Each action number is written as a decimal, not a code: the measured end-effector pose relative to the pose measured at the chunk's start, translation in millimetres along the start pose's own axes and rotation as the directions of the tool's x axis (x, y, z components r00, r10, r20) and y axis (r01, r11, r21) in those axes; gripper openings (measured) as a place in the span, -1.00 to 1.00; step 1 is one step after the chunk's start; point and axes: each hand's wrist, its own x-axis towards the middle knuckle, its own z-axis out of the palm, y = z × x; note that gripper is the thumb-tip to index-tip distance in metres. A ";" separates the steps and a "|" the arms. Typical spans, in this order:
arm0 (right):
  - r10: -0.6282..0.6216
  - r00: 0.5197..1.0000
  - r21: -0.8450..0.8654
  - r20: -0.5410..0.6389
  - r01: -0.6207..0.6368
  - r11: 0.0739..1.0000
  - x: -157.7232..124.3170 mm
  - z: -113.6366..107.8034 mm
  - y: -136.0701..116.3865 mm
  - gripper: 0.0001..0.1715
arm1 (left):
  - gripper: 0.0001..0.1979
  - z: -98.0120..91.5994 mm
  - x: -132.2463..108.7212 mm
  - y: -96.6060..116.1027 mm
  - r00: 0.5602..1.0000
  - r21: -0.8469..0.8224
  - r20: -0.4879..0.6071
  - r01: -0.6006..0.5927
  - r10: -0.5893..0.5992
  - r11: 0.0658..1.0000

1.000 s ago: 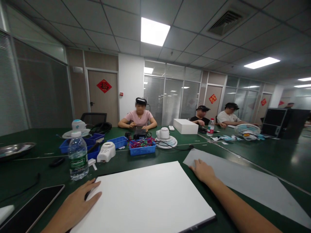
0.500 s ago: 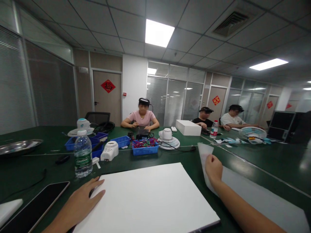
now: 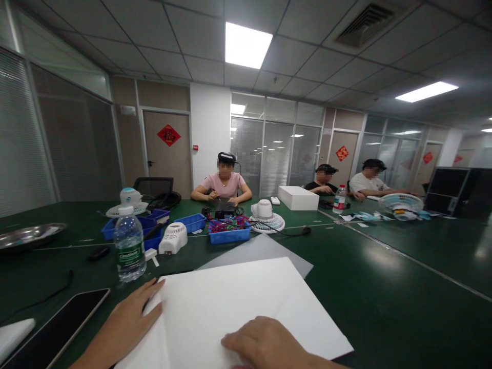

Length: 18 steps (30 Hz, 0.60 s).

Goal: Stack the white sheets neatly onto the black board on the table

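My left hand [image 3: 132, 315] rests over the left edge of a flat white rectangular board [image 3: 330, 335], thumb and fingers apart. A small dark piece shows beneath that hand. My right hand [image 3: 265, 338] is low over the white surface, its fingers bent and together, appearing to pinch a thin translucent sheet. The sheet's far corner [image 3: 261, 253] sticks out beyond the board's back edge. Faint creases run across the white surface, but how far the sheet covers the board I cannot tell. My right thumb is mostly hidden.
Near my left hand are a water bottle [image 3: 129, 246] and a dark-screened phone [image 3: 57, 328]. A blue tray of wires [image 3: 229, 236], a white fan part [image 3: 265, 223] and a white box [image 3: 298, 198] stand farther back. Several people sit across the green table [image 3: 388, 292].
My right hand has come from the right side to over the board. The translucent sheet has swung from the right to behind and apparently across it. My left hand has stayed put.
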 end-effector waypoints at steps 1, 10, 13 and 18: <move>-0.060 0.998 0.060 -0.006 0.060 0.996 -0.2 -2.6 0.6 -0.41 | -0.42 2.0 0.2 -2.8 1.000 0.002 0.001 -0.013 0.013 1.000; 0.252 0.955 -0.002 0.155 -0.254 0.967 -12.8 -47.0 14.9 0.00 | -0.37 2.4 -1.6 -4.5 0.999 0.025 -0.005 -0.038 0.038 0.999; 0.305 0.929 -0.088 0.209 -0.293 0.952 -10.3 -36.3 11.2 0.07 | -0.35 2.9 -2.1 -4.8 1.000 0.006 0.002 -0.006 0.006 1.000; 0.261 0.950 -0.366 0.172 -0.184 0.912 -8.7 5.6 1.2 -0.43 | -0.37 8.3 -1.3 -8.9 1.000 -0.013 0.021 0.021 -0.021 1.000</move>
